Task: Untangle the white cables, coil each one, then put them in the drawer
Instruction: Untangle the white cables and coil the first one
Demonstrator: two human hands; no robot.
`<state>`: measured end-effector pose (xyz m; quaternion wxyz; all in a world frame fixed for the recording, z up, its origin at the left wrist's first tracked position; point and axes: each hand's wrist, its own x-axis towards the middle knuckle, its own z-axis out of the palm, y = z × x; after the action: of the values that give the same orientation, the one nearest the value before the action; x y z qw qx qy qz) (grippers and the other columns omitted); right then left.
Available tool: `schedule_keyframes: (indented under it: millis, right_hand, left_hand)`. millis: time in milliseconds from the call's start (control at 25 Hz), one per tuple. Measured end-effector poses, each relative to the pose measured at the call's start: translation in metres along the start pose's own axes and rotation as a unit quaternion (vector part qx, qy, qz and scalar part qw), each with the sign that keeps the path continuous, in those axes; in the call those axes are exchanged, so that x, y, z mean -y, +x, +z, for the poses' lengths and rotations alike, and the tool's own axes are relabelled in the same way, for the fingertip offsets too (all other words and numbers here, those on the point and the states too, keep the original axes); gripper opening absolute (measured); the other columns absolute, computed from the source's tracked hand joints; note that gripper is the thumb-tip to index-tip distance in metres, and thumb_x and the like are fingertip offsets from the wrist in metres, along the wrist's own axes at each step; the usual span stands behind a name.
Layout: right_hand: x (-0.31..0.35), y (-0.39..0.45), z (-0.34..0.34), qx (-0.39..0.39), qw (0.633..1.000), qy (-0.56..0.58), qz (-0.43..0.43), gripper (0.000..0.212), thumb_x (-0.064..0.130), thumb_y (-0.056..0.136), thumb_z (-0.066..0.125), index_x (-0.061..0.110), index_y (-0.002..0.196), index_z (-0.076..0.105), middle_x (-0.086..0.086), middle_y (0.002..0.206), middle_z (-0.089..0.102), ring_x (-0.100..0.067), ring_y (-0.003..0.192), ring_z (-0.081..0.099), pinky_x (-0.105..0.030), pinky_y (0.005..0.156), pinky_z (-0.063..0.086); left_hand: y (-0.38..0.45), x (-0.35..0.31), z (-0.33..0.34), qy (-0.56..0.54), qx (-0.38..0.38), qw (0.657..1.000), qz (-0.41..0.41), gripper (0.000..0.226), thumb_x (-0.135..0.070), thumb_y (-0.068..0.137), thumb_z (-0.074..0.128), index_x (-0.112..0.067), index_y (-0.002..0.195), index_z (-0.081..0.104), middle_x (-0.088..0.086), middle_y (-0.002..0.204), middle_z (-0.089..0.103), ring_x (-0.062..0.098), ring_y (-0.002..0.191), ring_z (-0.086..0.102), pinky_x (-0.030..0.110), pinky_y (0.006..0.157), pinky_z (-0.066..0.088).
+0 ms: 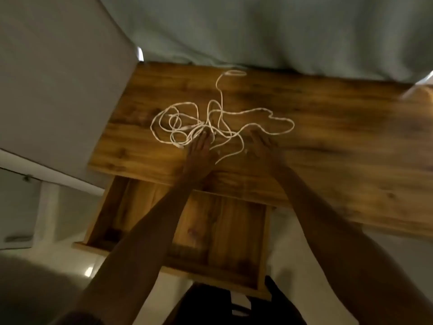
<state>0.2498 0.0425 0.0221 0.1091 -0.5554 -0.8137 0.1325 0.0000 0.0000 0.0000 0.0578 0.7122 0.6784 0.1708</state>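
A tangle of white cables (187, 120) lies spread on the wooden table top (328, 127), with one strand running to a small loop (235, 73) at the far edge. My left hand (201, 148) reaches flat onto the tangle's near side, its fingertips on the strands. My right hand (260, 144) rests palm down on the table beside a long loop of cable, fingers spread. Neither hand visibly grips a cable. Below the table top a wooden drawer (266, 242) stands pulled out, with nothing visible in it; my forearms cross above it.
A grey-green curtain or sheet (257, 31) hangs behind the table. A pale wall or cabinet side (58, 90) stands at the left. Light floor shows beneath, with my dark clothing (222, 308) under the drawer's front.
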Motion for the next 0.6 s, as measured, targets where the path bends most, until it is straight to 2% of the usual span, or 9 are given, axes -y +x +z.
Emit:
schedule_keyframes:
  millis: [120,200,320,440,600]
  right_hand:
    - [0.006,0.013,0.032,0.007,1.0,-0.028,-0.004,0.073,0.062,0.096,0.037,0.028,0.16,0.026,-0.01,0.166,0.024,-0.036,0.152,0.024,-0.055,0.116,0.027]
    - [0.011,0.02,0.052,0.003,0.999,-0.05,0.006,0.074,0.065,0.096,0.034,0.033,0.161,0.019,-0.009,0.165,0.028,-0.034,0.152,0.024,-0.051,0.118,0.021]
    - [0.004,0.017,0.076,-0.042,0.996,-0.072,0.012,0.075,0.066,0.095,0.029,0.03,0.16,0.022,-0.01,0.158,0.04,-0.033,0.147,0.033,-0.049,0.119,0.021]
    - [0.002,0.019,0.085,-0.058,0.995,-0.078,0.007,0.076,0.067,0.096,0.024,0.029,0.161,0.018,-0.01,0.16,0.038,-0.032,0.15,0.03,-0.048,0.121,0.018]
    - [-0.001,0.019,0.088,-0.064,0.995,-0.07,-0.012,0.075,0.064,0.098,0.024,0.026,0.162,0.013,-0.013,0.162,0.034,-0.033,0.151,0.025,-0.05,0.123,0.014]
  left_hand:
    - [0.004,-0.005,0.021,0.003,0.017,1.0,-0.018,0.063,-0.051,0.099,0.04,-0.017,0.152,0.038,0.013,0.159,0.034,0.032,0.148,0.027,0.053,0.12,0.02]
    - [0.007,-0.006,0.038,0.021,0.007,0.999,-0.024,0.059,-0.049,0.1,0.04,-0.018,0.149,0.042,0.012,0.157,0.038,0.033,0.147,0.03,0.055,0.119,0.021]
    - [0.004,0.005,0.058,0.028,-0.011,0.999,-0.022,0.055,-0.048,0.102,0.036,-0.02,0.148,0.045,0.008,0.157,0.038,0.029,0.148,0.029,0.052,0.121,0.015]
    - [0.006,0.007,0.065,0.043,-0.014,0.999,-0.027,0.057,-0.052,0.103,0.028,-0.025,0.151,0.039,0.005,0.16,0.033,0.026,0.15,0.023,0.047,0.121,0.008]
    - [0.007,0.015,0.071,0.068,-0.041,0.997,-0.011,0.06,-0.056,0.102,0.023,-0.026,0.151,0.039,0.005,0.158,0.037,0.026,0.148,0.028,0.045,0.121,0.012]
